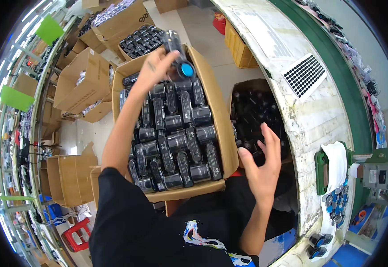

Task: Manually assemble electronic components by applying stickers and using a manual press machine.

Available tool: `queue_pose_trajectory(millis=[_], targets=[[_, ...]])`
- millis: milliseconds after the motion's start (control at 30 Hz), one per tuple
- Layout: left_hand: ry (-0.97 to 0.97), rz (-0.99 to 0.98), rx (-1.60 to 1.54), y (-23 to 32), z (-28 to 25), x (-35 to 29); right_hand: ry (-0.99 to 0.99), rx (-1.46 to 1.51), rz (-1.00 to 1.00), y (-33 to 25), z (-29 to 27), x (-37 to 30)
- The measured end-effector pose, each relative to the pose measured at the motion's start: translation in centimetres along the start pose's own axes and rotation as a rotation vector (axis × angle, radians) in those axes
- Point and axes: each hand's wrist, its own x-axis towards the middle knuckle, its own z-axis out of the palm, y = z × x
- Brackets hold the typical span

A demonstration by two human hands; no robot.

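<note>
My left hand (157,66) is closed around a small black device (172,42) with a bright blue round disc; motion blurs it a little. It is above the far end of an open cardboard box (225,129). Rows of similar black devices (167,120) with glossy dark cylindrical ends are packed inside that box. My right hand (265,171) is empty, its thumb and fingers spread. Beneath and beyond its fingertips, to the right of the packed box, a second box holds a heap of loose black parts (254,107), too dark to tell apart.
On the right runs a worn white worktable (312,124) bearing a sheet of black dots (304,74), a green clamp-like fixture (322,173) and several blue-and-black round parts (336,204). Cardboard boxes (82,80) and a red stool (76,236) stand left. A yellow crate (238,46) is beyond.
</note>
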Motion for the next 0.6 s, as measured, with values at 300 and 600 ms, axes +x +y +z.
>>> queue_pose_trajectory(millis=[300, 600], targets=[[0.112, -0.068, 0.506, -9.2, 1.4, 8.7, 0.049, 0.09, 0.179, 3.3, -1.7, -2.8], [-0.155, -0.236, 0.621, -7.2, 2.8, 10.0, 0.075, 0.131, 0.173, 3.7, -2.4, -2.9]])
